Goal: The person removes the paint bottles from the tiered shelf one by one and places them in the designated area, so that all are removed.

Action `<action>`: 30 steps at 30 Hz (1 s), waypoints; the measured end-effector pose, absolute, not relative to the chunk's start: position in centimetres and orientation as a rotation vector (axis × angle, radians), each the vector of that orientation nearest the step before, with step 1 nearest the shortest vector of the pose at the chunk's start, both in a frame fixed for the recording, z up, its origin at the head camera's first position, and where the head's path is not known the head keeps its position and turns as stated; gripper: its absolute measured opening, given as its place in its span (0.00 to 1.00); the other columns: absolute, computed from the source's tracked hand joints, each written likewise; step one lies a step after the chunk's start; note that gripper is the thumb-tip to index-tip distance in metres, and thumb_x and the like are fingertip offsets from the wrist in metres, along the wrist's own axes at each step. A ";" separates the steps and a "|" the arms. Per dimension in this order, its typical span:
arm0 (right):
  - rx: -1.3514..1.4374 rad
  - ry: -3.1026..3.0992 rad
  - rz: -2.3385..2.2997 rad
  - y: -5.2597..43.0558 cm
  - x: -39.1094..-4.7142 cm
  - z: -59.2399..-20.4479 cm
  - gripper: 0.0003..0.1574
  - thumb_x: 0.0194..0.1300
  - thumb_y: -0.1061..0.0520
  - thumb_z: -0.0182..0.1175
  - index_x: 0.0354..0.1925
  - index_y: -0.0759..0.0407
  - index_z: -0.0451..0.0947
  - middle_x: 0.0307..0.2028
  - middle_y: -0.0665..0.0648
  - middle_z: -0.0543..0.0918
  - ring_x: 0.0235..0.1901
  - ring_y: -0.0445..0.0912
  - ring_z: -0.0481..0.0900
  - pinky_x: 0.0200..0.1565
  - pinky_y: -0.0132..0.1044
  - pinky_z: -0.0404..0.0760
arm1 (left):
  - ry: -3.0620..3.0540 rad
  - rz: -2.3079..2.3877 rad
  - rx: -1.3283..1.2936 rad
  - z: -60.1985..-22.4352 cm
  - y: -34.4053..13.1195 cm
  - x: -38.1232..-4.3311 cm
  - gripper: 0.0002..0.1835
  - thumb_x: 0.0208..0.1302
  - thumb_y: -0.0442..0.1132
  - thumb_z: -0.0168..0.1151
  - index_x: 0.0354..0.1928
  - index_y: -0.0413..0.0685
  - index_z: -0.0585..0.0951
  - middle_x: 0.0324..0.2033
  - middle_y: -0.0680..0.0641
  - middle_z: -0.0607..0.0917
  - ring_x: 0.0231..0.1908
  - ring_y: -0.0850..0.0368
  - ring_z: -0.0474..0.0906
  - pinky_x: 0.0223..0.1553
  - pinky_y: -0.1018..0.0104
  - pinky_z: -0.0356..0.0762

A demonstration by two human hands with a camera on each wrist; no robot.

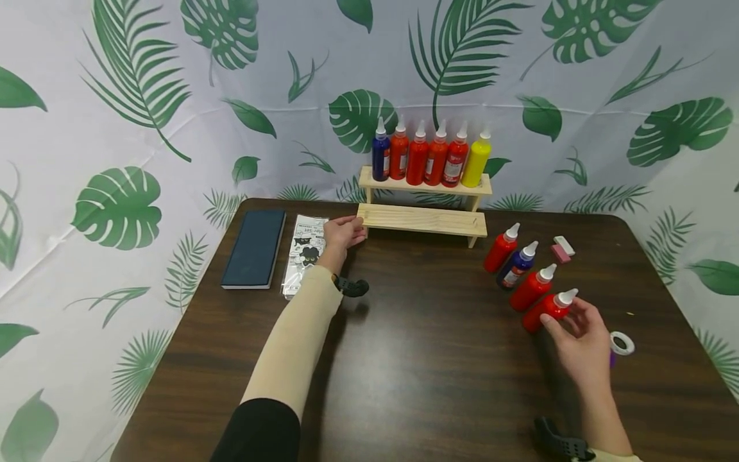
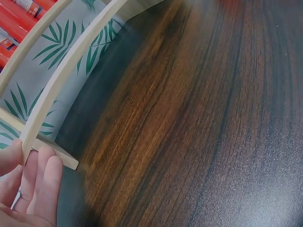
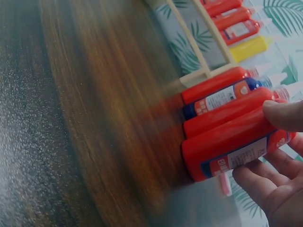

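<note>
My right hand holds the nearest red bottle of the row on the table, to the right of the wooden stand. My thumb lies over it near the shoulder and the fingers bend round the other side, spread just as wide as the bottle's body — no slack that I can see. I judge this a good hold: it leaves the base in clear sight in the right wrist view, though whether that base touches the table I cannot tell.

My left hand pinches the left end of the stand's lower shelf, the grip narrow across the thin board. A light, even pinch should do; a tug could rock the upper shelf, where six bottles stand side by side.

Just beyond the held bottle stand a middle red bottle, a blue bottle and a far red bottle — close enough that a sideways swing might knock them. So mine is best handled straight and upright, firmly but without squeezing, as I cannot tell whether its white nozzle is sealed.
</note>
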State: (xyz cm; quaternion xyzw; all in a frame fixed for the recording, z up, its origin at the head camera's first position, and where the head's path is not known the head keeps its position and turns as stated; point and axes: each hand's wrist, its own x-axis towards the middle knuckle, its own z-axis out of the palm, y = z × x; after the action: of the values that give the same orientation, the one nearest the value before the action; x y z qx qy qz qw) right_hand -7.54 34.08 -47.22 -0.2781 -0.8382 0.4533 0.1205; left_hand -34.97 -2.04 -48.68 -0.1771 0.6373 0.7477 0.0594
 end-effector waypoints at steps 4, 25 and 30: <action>-0.799 -2.457 1.346 33.9 -7.5 -47.1 0.41 0.64 0.50 0.63 0.70 0.54 0.58 0.67 0.61 0.66 0.64 0.57 0.68 0.60 0.45 0.72 | 1.921 2.254 -0.521 -48.6 -2.4 -34.9 0.16 0.60 0.36 0.67 0.49 0.37 0.82 0.31 0.40 0.87 0.25 0.56 0.85 0.30 0.66 0.85; -0.254 -2.400 1.155 30.7 -11.6 -35.5 0.35 0.61 0.56 0.66 0.65 0.50 0.67 0.60 0.56 0.76 0.58 0.46 0.75 0.56 0.35 0.76 | 1.977 2.193 -0.569 -48.2 -2.1 -35.0 0.14 0.60 0.36 0.67 0.47 0.37 0.83 0.30 0.41 0.86 0.26 0.55 0.85 0.29 0.67 0.85; -0.139 -2.676 1.084 29.5 -16.9 -32.7 0.41 0.67 0.44 0.58 0.71 0.54 0.57 0.65 0.65 0.69 0.61 0.62 0.69 0.58 0.61 0.72 | 1.967 2.172 -0.595 -47.9 -1.8 -34.8 0.14 0.60 0.36 0.67 0.47 0.37 0.83 0.36 0.38 0.86 0.32 0.51 0.86 0.30 0.67 0.85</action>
State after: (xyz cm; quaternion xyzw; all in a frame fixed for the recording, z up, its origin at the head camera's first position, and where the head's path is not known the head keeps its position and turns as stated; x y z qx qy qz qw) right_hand -16.93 29.50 -32.70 -0.0479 -0.9185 0.3720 0.1251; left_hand -34.83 -1.82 -47.94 -0.1985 0.6559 0.7243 0.0757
